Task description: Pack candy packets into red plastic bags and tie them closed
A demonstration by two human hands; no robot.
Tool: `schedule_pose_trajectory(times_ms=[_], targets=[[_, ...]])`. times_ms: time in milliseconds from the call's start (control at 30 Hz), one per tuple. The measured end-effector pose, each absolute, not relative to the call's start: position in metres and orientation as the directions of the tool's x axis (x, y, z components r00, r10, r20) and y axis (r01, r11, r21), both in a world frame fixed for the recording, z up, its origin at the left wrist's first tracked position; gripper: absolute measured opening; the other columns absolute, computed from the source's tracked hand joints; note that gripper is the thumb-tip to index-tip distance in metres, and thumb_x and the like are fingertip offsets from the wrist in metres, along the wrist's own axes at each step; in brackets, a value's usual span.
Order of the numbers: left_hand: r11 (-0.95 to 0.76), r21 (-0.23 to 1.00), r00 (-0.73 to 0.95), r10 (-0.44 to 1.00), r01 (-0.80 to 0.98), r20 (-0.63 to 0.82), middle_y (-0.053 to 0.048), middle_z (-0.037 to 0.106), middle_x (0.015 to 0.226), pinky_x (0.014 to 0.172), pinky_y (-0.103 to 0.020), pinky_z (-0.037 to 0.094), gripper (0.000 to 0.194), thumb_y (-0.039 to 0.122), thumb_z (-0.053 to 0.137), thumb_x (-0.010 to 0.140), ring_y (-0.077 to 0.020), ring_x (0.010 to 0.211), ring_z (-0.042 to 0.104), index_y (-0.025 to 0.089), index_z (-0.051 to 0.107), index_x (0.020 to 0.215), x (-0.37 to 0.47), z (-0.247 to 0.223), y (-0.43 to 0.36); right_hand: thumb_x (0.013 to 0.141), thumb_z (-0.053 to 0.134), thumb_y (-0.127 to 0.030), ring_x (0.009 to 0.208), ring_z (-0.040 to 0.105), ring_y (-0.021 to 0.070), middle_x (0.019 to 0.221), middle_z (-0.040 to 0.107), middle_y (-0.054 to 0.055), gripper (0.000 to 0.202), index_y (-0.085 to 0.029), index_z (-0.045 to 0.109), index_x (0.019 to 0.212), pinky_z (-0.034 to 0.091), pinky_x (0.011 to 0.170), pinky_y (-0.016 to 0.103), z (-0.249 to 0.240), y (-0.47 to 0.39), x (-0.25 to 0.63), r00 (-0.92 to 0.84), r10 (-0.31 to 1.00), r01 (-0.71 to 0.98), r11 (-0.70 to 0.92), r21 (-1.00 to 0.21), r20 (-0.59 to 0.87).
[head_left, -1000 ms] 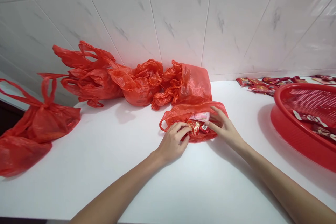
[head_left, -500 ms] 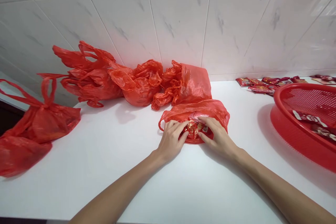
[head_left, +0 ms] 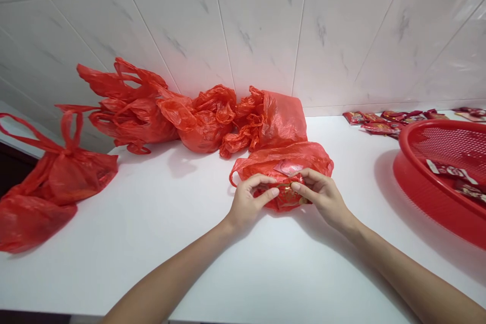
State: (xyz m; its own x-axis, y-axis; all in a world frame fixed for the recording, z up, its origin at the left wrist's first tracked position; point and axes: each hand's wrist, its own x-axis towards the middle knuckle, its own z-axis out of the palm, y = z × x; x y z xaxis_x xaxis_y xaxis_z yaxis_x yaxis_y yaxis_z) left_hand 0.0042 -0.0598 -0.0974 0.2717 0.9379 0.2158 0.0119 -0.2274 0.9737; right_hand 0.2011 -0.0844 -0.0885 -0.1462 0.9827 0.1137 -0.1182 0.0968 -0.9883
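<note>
left hand (head_left: 245,202) and right hand (head_left: 328,200) pinch the bag (head_left: 311,154) at its near rim; soft, light, likely slippery film, best gathered there

From the wearer's head, the single view looks forward and down across a smooth white tabletop (head_left: 152,243), facing a glossy grey-veined white tiled wall (head_left: 261,35) at twelve o'clock, near enough to crop the round red mesh plastic basket (head_left: 429,202) at three.

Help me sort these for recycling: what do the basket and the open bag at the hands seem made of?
Basket: probably rigid plastic, smooth with a slight sheen; it holds its round shape, with fine mesh inside.
Bag: thin plastic film, softly shiny; it creases loosely and looks slightly see-through.
</note>
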Motion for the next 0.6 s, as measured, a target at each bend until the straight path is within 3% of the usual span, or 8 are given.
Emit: schedule_pose_trajectory(times_ms=[167, 333, 400, 500, 600], targets=[[0.032, 0.986, 0.277, 0.961, -0.162, 0.014, -0.005, 0.075, 0.090, 0.083, -0.033, 0.056, 0.035, 0.037, 0.089, 0.066, -0.0176, 0.084, 0.068, 0.016, 0.075, 0.090, 0.006, -0.096, -0.057, 0.078, 0.084, -0.046, 0.061, 0.063, 0.0113, 0.078, 0.071, -0.001, 0.036, -0.022, 0.062, 0.094, 0.049, 0.052, 0.021, -0.088, -0.085, 0.200, -0.113, 0.994, -0.286, -0.028, -0.958, 0.005], [0.085, 0.987, 0.418, 0.908, -0.138, -0.020, -0.006, 0.074, 0.091, 0.082, -0.032, 0.055, 0.037, 0.045, 0.084, 0.073, -0.0185, 0.085, 0.068, 0.014, 0.073, 0.093, 0.008, -0.093, -0.064, 0.075, 0.085, -0.047, 0.062, 0.065, 0.0124, 0.076, 0.071, -0.003, 0.043, -0.024, 0.054, 0.096, 0.052, 0.055, 0.022, -0.086, -0.085, 0.201, -0.043, 0.999, -0.294, -0.028, -0.955, -0.016], [0.038, 0.994, 0.384, 0.923, -0.099, 0.003, -0.008, 0.075, 0.093, 0.083, -0.033, 0.055, 0.036, 0.047, 0.079, 0.078, -0.0200, 0.087, 0.069, 0.014, 0.072, 0.092, 0.008, -0.094, -0.064, 0.077, 0.082, -0.049, 0.059, 0.063, 0.0123, 0.070, 0.066, -0.005, 0.042, -0.024, 0.053, 0.094, 0.052, 0.056, 0.023, -0.085, -0.083, 0.205, 0.007, 1.000, -0.267, 0.021, -0.963, 0.020], [-0.071, 0.997, 0.206, 0.977, 0.027, 0.064, -0.009, 0.075, 0.103, 0.091, -0.037, 0.055, 0.032, 0.043, 0.071, 0.084, -0.0225, 0.095, 0.070, 0.016, 0.072, 0.101, 0.005, -0.099, -0.060, 0.085, 0.072, -0.049, 0.071, 0.066, 0.0165, 0.077, 0.067, -0.001, 0.031, -0.024, 0.055, 0.089, 0.057, 0.070, 0.030, -0.084, -0.075, 0.218, 0.075, 0.983, -0.068, 0.171, -0.983, 0.166], [-0.170, 0.946, 0.114, 0.983, 0.275, 0.143, -0.012, 0.072, 0.121, 0.106, -0.044, 0.050, 0.042, 0.032, 0.065, 0.086, -0.0256, 0.114, 0.067, 0.018, 0.065, 0.126, -0.002, -0.104, -0.054, 0.088, 0.063, -0.037, 0.086, 0.068, 0.0225, 0.091, 0.071, 0.005, 0.014, -0.023, 0.060, 0.089, 0.055, 0.080, 0.037, -0.089, -0.068, 0.232, -0.012, 0.962, 0.364, 0.259, -0.895, 0.274]])
